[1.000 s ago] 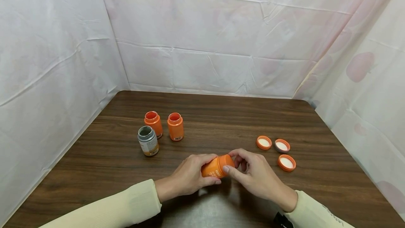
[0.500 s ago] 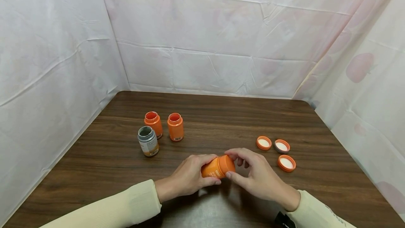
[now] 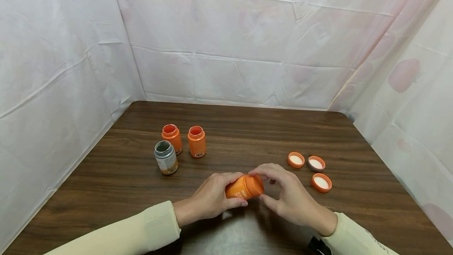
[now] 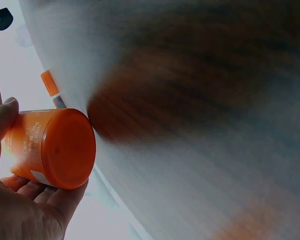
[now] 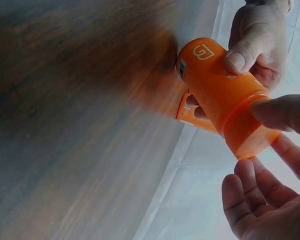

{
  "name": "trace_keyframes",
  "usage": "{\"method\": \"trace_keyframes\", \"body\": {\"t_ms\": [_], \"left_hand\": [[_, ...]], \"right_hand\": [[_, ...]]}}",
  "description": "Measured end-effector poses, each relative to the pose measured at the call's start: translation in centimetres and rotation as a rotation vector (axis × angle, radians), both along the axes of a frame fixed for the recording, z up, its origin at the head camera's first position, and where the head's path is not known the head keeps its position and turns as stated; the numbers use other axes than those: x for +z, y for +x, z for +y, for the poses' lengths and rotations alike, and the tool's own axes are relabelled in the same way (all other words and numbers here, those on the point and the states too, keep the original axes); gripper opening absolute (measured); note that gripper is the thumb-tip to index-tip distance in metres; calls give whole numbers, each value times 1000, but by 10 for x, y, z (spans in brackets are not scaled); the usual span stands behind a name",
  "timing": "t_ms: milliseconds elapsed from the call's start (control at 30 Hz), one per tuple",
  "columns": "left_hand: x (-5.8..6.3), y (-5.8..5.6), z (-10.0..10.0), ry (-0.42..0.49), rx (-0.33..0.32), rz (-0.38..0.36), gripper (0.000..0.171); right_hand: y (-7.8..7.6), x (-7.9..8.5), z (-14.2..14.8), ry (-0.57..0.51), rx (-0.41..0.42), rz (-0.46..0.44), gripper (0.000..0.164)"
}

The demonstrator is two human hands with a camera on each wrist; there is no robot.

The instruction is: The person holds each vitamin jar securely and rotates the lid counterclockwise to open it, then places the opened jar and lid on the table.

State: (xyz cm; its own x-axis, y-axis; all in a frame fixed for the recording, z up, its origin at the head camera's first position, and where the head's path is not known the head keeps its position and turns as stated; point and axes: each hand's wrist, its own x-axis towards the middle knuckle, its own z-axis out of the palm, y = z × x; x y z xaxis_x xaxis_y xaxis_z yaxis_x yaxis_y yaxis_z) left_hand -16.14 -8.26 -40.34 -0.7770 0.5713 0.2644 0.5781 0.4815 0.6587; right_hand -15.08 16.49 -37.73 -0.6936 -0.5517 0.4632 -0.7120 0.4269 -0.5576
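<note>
My left hand [image 3: 210, 196] grips an orange bottle [image 3: 236, 189] around its body, near the front of the table. The bottle is tilted, its orange cap [image 3: 255, 185] pointing right. The right hand [image 3: 291, 196] has thumb and fingertips at the cap's rim. In the right wrist view, the right thumb [image 5: 282, 114] lies against the side of the cap [image 5: 250, 132], with other fingertips at its end. The left wrist view shows the base of the bottle [image 4: 70, 149] and printed text, with left fingers beneath it.
Two uncapped orange bottles [image 3: 172, 140] [image 3: 196, 143] and an uncapped grey bottle [image 3: 166, 159] stand at the left. Three caps [image 3: 295, 160] [image 3: 316, 163] [image 3: 321, 182] lie white side up at the right. White sheets [image 3: 230, 42] enclose the wooden table [image 3: 247, 129].
The right hand's fingers have shifted around the cap: index moved left over the top, thumb slid right along the rim. The left hand and bottle stay nearly in place.
</note>
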Motion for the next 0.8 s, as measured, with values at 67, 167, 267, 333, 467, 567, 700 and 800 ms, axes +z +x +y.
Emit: {"method": "trace_keyframes", "body": {"t_ms": [67, 167, 267, 333, 467, 567, 700, 800], "left_hand": [[0, 0, 0, 0, 0, 0, 40], [0, 0, 0, -1, 0, 3, 40], [0, 0, 0, -2, 2, 3, 40], [-1, 0, 0, -1, 5, 3, 40], [-1, 0, 0, 4, 9, 0, 39], [-1, 0, 0, 7, 10, -8, 38], [0, 0, 0, 8, 11, -20, 38], [0, 0, 0, 12, 8, -24, 37]], "right_hand": [[0, 0, 0, 1, 5, -4, 66], [0, 0, 0, -1, 11, -3, 68], [0, 0, 0, -4, 14, 1, 70], [0, 0, -1, -6, 14, 11, 71], [0, 1, -1, -7, -16, 16, 65], [0, 1, -2, -1, -72, 12, 54], [2, 2, -4, 15, -164, -33, 41], [2, 3, -5, 27, -210, -85, 37]]}}
